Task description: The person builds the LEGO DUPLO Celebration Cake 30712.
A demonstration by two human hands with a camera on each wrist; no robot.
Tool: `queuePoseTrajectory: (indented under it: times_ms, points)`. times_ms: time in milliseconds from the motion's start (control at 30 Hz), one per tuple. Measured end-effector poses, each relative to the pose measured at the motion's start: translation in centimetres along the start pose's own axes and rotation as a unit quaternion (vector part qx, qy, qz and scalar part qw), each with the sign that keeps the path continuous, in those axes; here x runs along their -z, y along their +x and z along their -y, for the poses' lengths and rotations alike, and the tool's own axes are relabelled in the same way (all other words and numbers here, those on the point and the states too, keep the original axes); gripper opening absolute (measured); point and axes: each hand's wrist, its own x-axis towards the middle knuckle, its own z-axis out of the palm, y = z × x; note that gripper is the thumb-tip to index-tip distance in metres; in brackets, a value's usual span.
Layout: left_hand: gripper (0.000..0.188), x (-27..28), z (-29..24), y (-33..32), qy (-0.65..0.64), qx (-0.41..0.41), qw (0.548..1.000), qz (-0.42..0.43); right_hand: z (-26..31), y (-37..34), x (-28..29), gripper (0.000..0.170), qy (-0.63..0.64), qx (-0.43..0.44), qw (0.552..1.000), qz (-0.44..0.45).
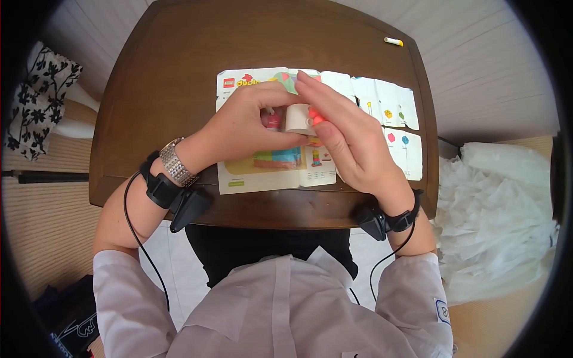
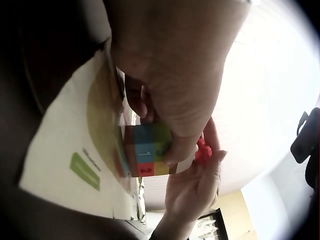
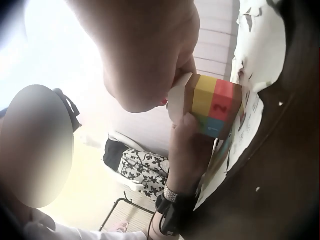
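My left hand [image 1: 239, 122] grips a small block [image 2: 145, 150] with brown edges and coloured, numbered squares, the thumb along its side. In the right wrist view the same block [image 3: 212, 105] shows yellow, red, green and blue squares. A white round piece [image 1: 296, 118] sits at its upper end. Beyond that is a knobbly red piece [image 1: 316, 116], between the thumb and fingers of my right hand [image 1: 358, 140]. The right fingers stretch over the top and partly hide it. Both hands are over a printed LEGO Duplo sheet [image 1: 242, 179].
The creased sheet lies across the brown wooden table [image 1: 167, 71], its right part showing small coloured pictures. A small white-and-yellow cylinder [image 1: 394, 42] lies near the table's far right corner. Right of the table is a heap of white gauzy fabric [image 1: 495, 227]; a floral cloth [image 1: 42, 101] hangs at left.
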Motion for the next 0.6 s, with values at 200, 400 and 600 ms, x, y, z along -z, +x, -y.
queuePoseTrajectory:
  times_ms: [200,400,600]
  points:
    - [0.049,0.0,0.1,-0.1,0.001,0.022,1.000,0.010,-0.4,0.2,0.2,0.036,-0.023,0.046,0.997,-0.052]
    - [0.046,-0.1,0.2,-0.1,0.011,0.009,1.000,0.018,-0.8,0.4,-1.3,0.032,-0.003,0.029,0.996,-0.085]
    - [0.041,-0.2,0.5,-0.1,0.012,0.000,1.000,0.004,-1.6,0.2,-0.9,0.033,0.061,0.027,0.996,-0.066]
